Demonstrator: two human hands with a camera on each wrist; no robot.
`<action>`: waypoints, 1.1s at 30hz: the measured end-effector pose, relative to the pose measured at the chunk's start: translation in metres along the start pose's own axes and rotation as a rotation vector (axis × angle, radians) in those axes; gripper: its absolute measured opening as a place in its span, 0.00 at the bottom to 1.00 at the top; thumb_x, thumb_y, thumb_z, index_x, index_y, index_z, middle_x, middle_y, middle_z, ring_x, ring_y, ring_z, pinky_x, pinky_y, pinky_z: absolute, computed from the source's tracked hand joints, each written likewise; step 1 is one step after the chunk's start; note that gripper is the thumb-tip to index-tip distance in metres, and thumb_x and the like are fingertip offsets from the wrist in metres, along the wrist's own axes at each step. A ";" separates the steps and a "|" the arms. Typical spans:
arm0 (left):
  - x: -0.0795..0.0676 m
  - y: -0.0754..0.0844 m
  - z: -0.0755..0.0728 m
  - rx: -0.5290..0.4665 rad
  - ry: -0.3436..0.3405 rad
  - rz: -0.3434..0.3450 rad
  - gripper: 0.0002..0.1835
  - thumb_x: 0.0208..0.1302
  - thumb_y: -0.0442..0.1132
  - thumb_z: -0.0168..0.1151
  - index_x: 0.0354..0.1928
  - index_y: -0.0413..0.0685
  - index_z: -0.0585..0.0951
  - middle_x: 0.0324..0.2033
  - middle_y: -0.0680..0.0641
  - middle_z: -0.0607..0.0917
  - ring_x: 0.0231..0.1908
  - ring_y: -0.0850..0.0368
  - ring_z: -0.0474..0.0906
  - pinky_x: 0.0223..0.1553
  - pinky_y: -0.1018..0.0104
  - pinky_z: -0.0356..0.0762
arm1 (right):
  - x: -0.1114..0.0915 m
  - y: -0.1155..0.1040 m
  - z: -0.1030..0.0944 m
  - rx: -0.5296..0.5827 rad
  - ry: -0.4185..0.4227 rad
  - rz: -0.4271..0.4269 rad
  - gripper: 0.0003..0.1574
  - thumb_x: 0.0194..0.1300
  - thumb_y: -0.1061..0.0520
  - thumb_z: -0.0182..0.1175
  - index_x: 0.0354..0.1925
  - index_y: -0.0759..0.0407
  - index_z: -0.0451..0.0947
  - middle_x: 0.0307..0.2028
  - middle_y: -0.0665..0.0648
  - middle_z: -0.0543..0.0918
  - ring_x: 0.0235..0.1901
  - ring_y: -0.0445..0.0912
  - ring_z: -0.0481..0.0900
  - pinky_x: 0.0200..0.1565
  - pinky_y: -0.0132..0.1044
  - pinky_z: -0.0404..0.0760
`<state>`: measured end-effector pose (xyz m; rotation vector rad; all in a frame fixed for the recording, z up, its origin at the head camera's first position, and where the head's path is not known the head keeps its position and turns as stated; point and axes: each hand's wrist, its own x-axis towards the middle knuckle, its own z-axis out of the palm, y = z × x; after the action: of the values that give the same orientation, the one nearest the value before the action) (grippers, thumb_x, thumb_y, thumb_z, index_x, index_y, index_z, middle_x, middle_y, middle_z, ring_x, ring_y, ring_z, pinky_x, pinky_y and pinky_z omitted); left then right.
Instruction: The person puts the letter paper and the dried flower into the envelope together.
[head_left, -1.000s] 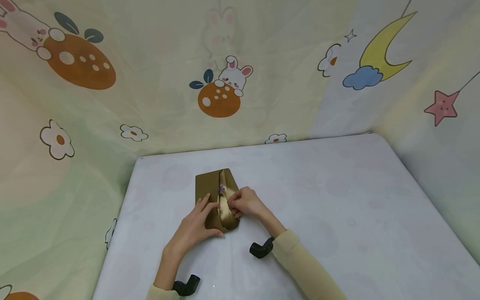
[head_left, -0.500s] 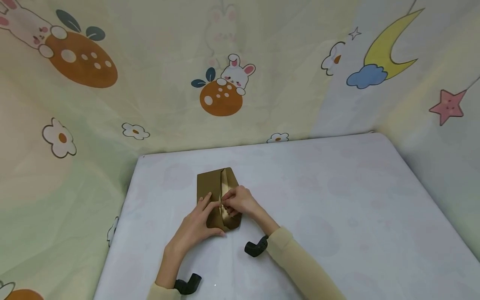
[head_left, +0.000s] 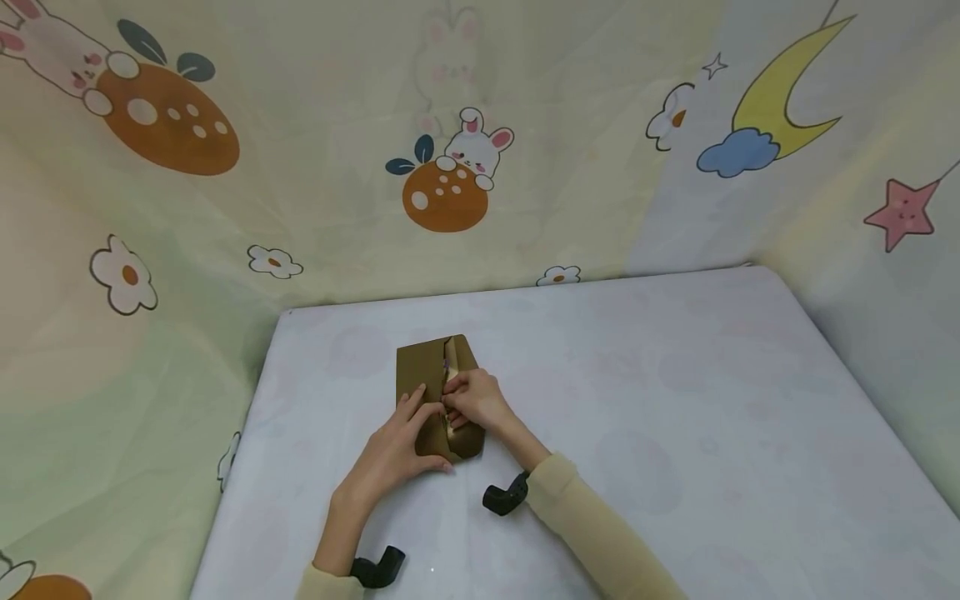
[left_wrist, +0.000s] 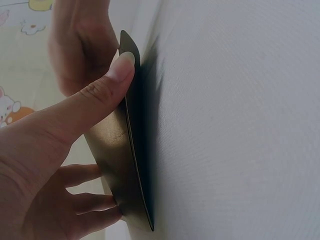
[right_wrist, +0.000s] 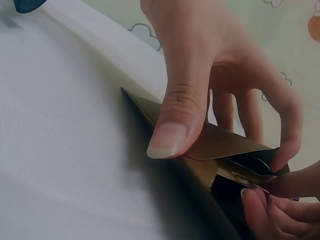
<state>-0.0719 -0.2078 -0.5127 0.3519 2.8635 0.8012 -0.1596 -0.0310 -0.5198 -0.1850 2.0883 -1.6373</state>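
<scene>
A gold paper envelope [head_left: 420, 367] lies on the white table, its shinier flap [head_left: 467, 357] folded out to the right. My left hand [head_left: 386, 450] holds it, fingers spread over the left panel and thumb [left_wrist: 107, 87] along the near edge. In the right wrist view, the left index finger [right_wrist: 286, 135] hooks at the raised edge of the pocket. My right hand [head_left: 480, 400] pinches a small thin item [right_wrist: 245, 177] at the pocket's mouth. A bit of purple [head_left: 446, 364] shows there. Fingers and paper hide most of the item.
The white table [head_left: 637, 400] extends around the envelope, widest on the right. Patterned cloth walls [head_left: 315, 167] stand behind and at the sides. Black wrist mounts [head_left: 378, 568] sit at both cuffs.
My right hand has moved slightly left, from over the flap to the pocket's mouth. The purple bit, plain a second ago, is now mostly covered. My left hand stays on the envelope.
</scene>
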 end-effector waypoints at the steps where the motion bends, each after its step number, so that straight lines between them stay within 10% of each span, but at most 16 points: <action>1: 0.000 0.000 0.000 0.001 -0.002 0.000 0.44 0.46 0.58 0.82 0.67 0.64 0.74 0.80 0.40 0.58 0.77 0.30 0.53 0.59 0.35 0.76 | 0.000 0.001 0.001 0.002 0.005 -0.004 0.07 0.67 0.68 0.63 0.43 0.72 0.83 0.29 0.62 0.89 0.22 0.52 0.88 0.27 0.39 0.87; 20: 0.001 -0.001 0.004 -0.001 0.010 0.002 0.44 0.45 0.59 0.82 0.67 0.63 0.74 0.80 0.41 0.58 0.77 0.31 0.54 0.57 0.35 0.77 | 0.004 0.004 0.004 -0.322 0.033 -0.143 0.25 0.64 0.68 0.63 0.60 0.71 0.77 0.23 0.55 0.87 0.14 0.38 0.76 0.18 0.29 0.74; 33: 0.000 -0.001 0.002 0.002 0.021 0.011 0.45 0.45 0.58 0.83 0.68 0.60 0.74 0.79 0.40 0.59 0.77 0.31 0.55 0.57 0.35 0.77 | 0.005 0.006 0.001 -0.321 0.030 -0.186 0.32 0.68 0.68 0.60 0.69 0.69 0.71 0.26 0.57 0.88 0.14 0.39 0.77 0.18 0.28 0.71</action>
<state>-0.0719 -0.2076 -0.5153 0.3617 2.8846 0.8082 -0.1625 -0.0326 -0.5276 -0.4753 2.4098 -1.3986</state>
